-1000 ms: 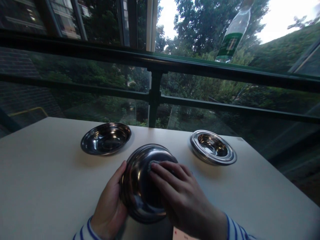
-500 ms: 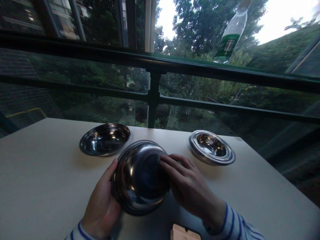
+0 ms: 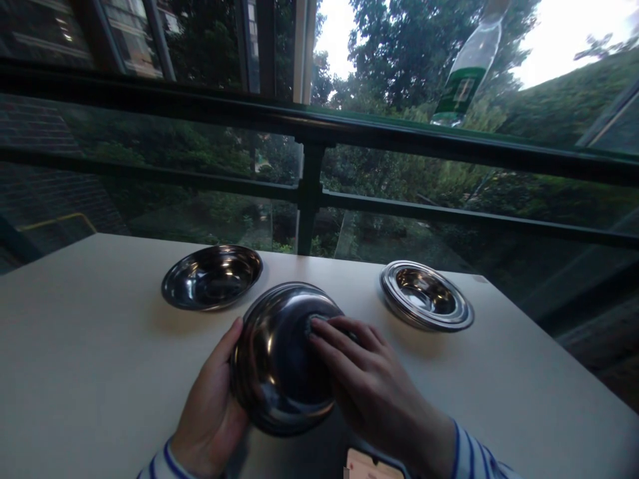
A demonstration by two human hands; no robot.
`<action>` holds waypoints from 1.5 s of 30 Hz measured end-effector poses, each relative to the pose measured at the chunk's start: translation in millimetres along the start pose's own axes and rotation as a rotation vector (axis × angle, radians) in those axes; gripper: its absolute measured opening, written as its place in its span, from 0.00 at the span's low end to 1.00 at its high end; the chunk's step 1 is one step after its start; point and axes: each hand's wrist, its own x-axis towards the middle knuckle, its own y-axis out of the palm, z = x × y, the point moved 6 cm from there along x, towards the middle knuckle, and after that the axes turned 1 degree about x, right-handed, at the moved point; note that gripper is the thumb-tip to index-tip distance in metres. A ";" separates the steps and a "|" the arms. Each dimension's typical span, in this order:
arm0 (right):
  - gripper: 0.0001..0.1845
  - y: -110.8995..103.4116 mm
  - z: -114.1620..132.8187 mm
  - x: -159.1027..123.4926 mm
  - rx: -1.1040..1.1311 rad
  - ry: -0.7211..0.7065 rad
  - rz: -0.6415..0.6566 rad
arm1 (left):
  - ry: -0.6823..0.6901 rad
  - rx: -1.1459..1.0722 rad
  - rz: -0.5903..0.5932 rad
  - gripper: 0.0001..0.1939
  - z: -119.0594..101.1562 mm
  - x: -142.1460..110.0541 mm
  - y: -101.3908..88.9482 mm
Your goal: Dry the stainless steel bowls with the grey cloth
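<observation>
My left hand [image 3: 212,406] is clamped on the left edge of a steel bowl [image 3: 272,379], which I hold tilted over the table [image 3: 100,352], its underside towards me; my right hand [image 3: 374,382] presses bunched fingertips on the base, over a small greyish scrap [image 3: 310,322]; whether those fingers are closed on it I cannot tell. The polished curve looks slippery; a hard push from the right could twist the rim out of my left grip, since only that side is held, and the bowl would drop; the scrap might also skid loose if my fingers press unevenly. Below, a phone [image 3: 372,466] lies near my right wrist, partly out of view, where a falling bowl could strike it; beyond, a wide bowl [image 3: 212,279] sits to the left, close enough to be knocked; a rimmed dish [image 3: 426,296], perhaps several nested, stands to the right; a bottle [image 3: 464,83] stands by the dark railing [image 3: 200,110], well apart, and hinders nothing.
</observation>
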 end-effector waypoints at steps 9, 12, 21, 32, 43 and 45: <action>0.24 2.9 4.9 -1.9 0.008 -0.041 -0.002 | 0.114 -0.017 -0.061 0.14 -14.7 -0.8 -2.0; 0.24 1.6 4.6 -2.0 0.006 -0.037 -0.008 | 0.116 -0.030 -0.039 0.14 -15.9 -0.2 -1.2; 0.23 -1.0 4.8 -2.1 0.020 -0.044 0.001 | 0.104 -0.021 0.016 0.13 -17.1 2.7 -2.6; 0.23 2.1 15.0 -3.5 0.026 -0.094 0.005 | 0.097 -0.035 0.003 0.14 -18.4 7.2 -4.4; 0.21 1.9 22.5 -5.2 -0.031 -0.156 -0.025 | 0.137 -0.007 -0.006 0.15 -20.3 4.4 -4.9; 0.21 -1.1 16.0 -4.8 -0.054 -0.114 -0.049 | 0.150 -0.006 -0.022 0.15 -22.1 3.4 -4.9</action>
